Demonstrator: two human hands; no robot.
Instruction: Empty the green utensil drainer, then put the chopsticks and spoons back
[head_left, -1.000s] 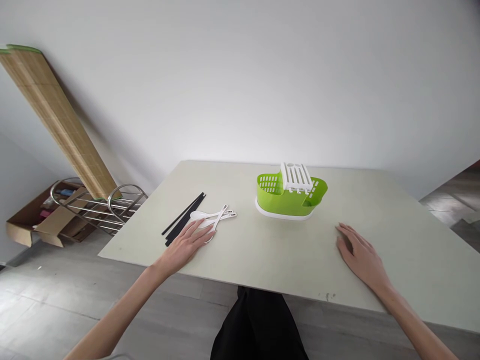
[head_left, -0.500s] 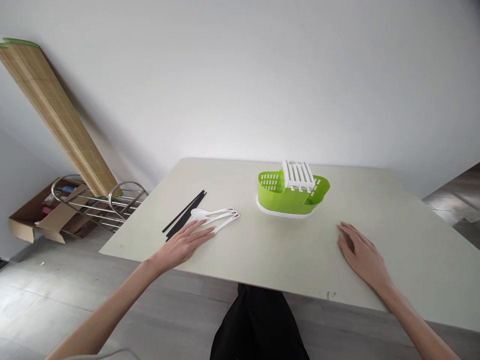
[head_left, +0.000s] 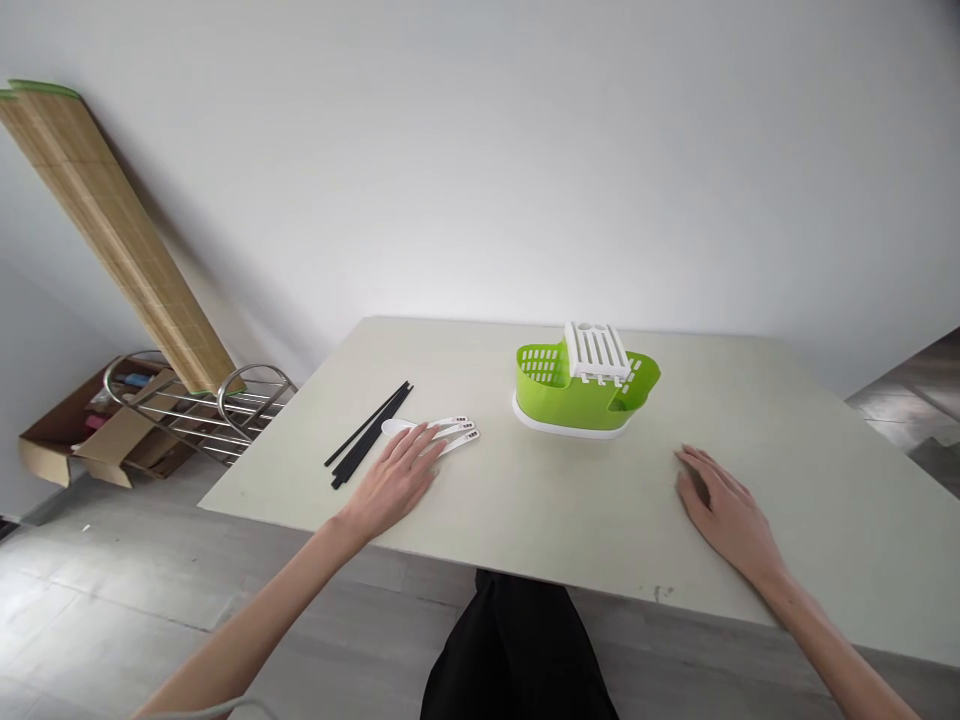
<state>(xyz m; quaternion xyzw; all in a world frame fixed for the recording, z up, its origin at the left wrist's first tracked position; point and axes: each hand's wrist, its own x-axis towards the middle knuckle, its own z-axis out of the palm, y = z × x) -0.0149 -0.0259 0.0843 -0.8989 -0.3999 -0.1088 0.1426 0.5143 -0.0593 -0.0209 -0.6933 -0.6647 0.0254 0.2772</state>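
White spoons (head_left: 454, 430) x3 pt-under L hand (head_left: 393, 484)

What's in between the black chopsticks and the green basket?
Three white spoons lie between the black chopsticks and the green cutlery basket, partly covered by the left hand. The head view shows it.

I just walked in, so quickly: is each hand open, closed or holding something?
Left hand: open, over the white spoons.
Right hand: open, on the table, nothing visible in it.
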